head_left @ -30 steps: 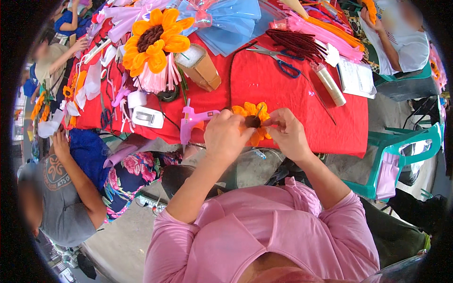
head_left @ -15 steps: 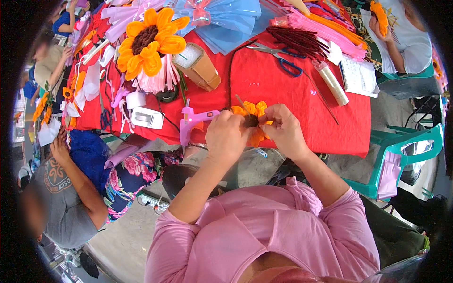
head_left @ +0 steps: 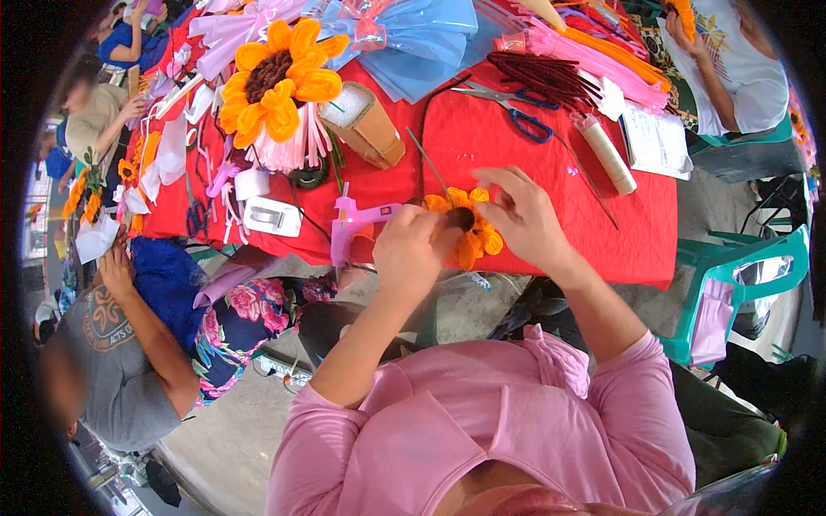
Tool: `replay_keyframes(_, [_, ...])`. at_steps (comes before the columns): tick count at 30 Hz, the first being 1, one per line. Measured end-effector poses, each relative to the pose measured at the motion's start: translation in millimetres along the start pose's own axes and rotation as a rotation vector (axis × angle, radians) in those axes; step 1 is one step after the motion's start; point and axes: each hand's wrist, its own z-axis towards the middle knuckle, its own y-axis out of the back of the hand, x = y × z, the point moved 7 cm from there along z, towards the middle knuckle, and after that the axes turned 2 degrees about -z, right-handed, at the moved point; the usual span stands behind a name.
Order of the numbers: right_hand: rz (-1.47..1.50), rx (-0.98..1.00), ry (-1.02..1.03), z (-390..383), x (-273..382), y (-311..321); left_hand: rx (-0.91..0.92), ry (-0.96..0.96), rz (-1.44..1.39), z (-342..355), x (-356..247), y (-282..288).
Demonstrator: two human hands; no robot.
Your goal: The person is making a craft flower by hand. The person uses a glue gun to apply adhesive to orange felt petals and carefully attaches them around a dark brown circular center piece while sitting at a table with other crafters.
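Observation:
Over the table's front edge, my left hand (head_left: 410, 251) pinches the brown middle of a small orange pipe-cleaner flower (head_left: 483, 239). A thin, greyish stem-like piece (head_left: 425, 162) sticks up and to the left from behind the petals. My right hand (head_left: 529, 222) is raised just right of the flower, its thumb and fingers apart with nothing seen between them. Left of my left hand lies a lilac glue gun (head_left: 348, 225), its handle end close to my knuckles. The tips of my left fingers are partly hidden and slightly blurred.
Red cloth covers the table (head_left: 551, 245). Behind my hands are scissors (head_left: 508, 107), dark red pipe cleaners (head_left: 542, 76), a clear roll (head_left: 604, 155), a cardboard holder (head_left: 368, 129) and a large orange flower (head_left: 280, 82). A tape dispenser (head_left: 273, 217) sits left. Co-workers sit on both sides.
My right hand has let go of the flower's middle and lifted up and right, fingers spreading. The stem-like piece now shows longer, leaning left. My left hand has barely moved.

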Motion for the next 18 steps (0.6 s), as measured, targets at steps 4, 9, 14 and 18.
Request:
replay_keyframes(4, [-0.066, 0.114, 0.2, 29, 28, -8, 0.057, 0.083, -0.016, 3, 6, 3])
replay_keyframes(9, [-0.112, 0.434, 0.176, 42, 37, -28, 0.129, 0.01, 0.062, 3, 6, -4])
replay_keyframes(14, [-0.176, 0.393, 0.141, 36, 29, -22, 0.082, -0.027, -0.018, 4, 1, -11])
replay_keyframes(18, [-0.17, 0.369, 0.255, 31, 36, -16, 0.131, 0.002, 0.043, 8, -3, -11])
